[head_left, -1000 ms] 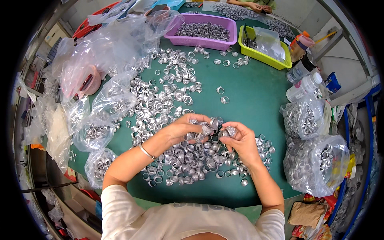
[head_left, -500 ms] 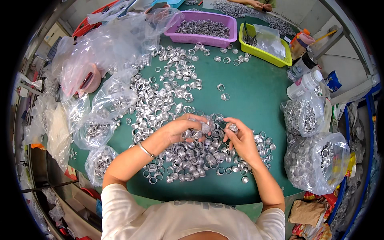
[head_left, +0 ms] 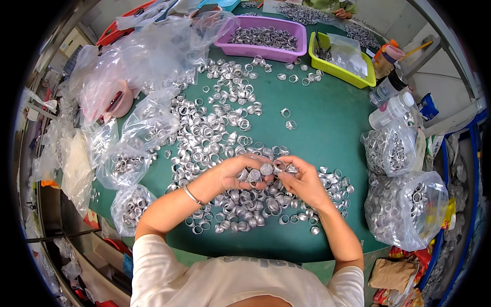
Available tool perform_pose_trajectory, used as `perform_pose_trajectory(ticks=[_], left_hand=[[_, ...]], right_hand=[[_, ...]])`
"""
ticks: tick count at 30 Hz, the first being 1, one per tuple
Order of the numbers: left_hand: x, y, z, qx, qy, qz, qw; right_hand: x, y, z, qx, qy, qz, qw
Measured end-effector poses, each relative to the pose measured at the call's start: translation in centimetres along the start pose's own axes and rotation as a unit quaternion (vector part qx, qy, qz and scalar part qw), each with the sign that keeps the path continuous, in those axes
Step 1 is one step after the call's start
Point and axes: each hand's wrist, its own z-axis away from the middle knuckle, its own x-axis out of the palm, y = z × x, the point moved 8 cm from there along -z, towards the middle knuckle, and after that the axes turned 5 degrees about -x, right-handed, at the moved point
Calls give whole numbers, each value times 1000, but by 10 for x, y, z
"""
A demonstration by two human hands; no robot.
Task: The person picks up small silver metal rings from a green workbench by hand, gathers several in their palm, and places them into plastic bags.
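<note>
left hand [head_left: 236,173] and right hand [head_left: 302,180] have drawn nearer the body; each grip stays clamped on small caps [head_left: 260,172] above the pile [head_left: 240,202], so sorting continues.

You've got a purple tub [head_left: 266,50] of rings at the table's [head_left: 327,133] far edge, a yellow-green bin [head_left: 341,71] just right of it with a clear bag inside. Two white bottles [head_left: 388,102] stand near the right edge, above two stuffed ring bags [head_left: 406,204]. Smaller bags [head_left: 128,163] and crumpled plastic [head_left: 148,56] crowd the left edge.
</note>
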Motion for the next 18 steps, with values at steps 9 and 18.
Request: perform_pose_trajectory(ticks=[9,18], left_hand=[[8,4,7,23,16,-28,999],[21,38,37,189,278,-577,745]], right_hand=[[-3,20,2,45,-4,-166,985],[0,10,9,70,-9,-390,918]])
